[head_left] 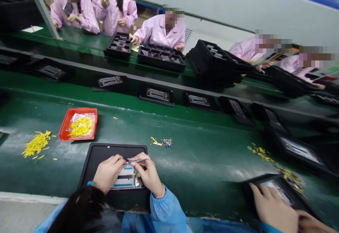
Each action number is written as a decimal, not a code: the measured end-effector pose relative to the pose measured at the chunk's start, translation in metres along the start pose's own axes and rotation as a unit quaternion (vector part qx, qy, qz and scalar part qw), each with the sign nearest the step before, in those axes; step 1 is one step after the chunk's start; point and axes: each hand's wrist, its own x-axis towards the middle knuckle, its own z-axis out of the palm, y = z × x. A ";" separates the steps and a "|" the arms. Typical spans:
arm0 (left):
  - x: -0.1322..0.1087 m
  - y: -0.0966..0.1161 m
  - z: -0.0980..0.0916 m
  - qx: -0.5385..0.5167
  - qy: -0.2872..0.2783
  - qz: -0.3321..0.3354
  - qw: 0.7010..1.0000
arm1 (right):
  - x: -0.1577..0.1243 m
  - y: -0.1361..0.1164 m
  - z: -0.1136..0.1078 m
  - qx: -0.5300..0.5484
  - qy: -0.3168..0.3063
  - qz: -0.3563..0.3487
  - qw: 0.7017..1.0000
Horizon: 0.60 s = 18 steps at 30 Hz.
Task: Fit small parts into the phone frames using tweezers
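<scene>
On the black tray, phone frame laid flat, long axis set left to right, slim tool pinched by right hand, grip of left hand cannot be told

No legible text or labels

The sleeves are light blue, the right gathered at its cuff; the hair is dark.
</scene>
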 end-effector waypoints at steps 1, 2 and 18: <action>0.000 -0.001 -0.001 -0.003 -0.007 0.002 1.000 | 0.002 -0.001 -0.001 0.002 -0.006 0.005 1.000; -0.001 -0.003 -0.001 -0.004 -0.013 0.008 1.000 | 0.003 -0.001 -0.002 0.005 -0.010 0.012 1.000; -0.005 -0.003 -0.012 0.119 -0.152 0.117 0.974 | 0.000 0.002 0.000 0.026 0.027 0.021 0.999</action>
